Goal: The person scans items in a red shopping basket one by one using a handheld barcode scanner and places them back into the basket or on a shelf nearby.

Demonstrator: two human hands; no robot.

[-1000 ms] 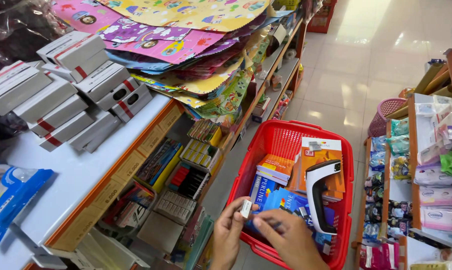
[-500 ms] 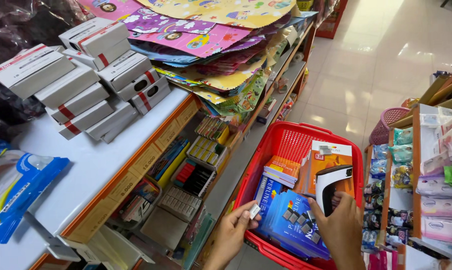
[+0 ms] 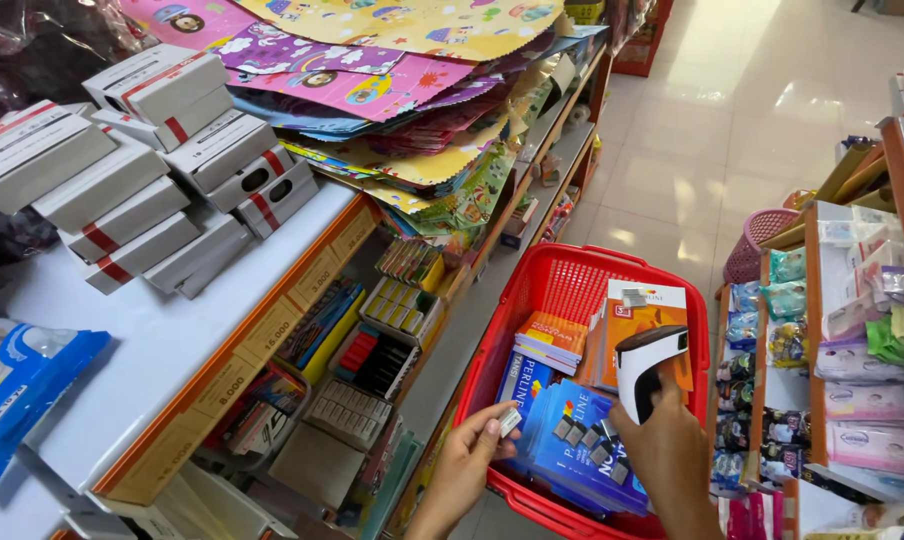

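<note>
Left hand (image 3: 467, 465) at the near left rim of a red plastic shopping basket (image 3: 572, 275), thumb and forefinger pinching a small white eraser-sized packet (image 3: 509, 422) just above the basket's edge. Right hand (image 3: 672, 450) over the basket's near right corner, fingers wrapped around the grip of a white and black handheld barcode scanner (image 3: 644, 368), its head tilted up and to the right.

Inside the basket: blue stationery packs (image 3: 582, 445) lying flat at the near end, just beside the pinched packet; a stack of orange booklets (image 3: 552, 340) behind them; an orange package (image 3: 640, 320) leaning against the right wall, partly behind the scanner.

To the left, a white tabletop (image 3: 172, 330) carrying stacked white boxes with red stripes (image 3: 142, 170) and a blue plastic bag (image 3: 17, 385) at its near edge. Beyond, colourful children's mats (image 3: 372, 70) piled in overlapping layers. Under the tabletop, shelves (image 3: 472, 290) crowded with small stationery boxes. At right, a rack of packaged goods (image 3: 852, 330), with a pink basket (image 3: 762, 240) on the tiled floor (image 3: 752, 110) behind it.
</note>
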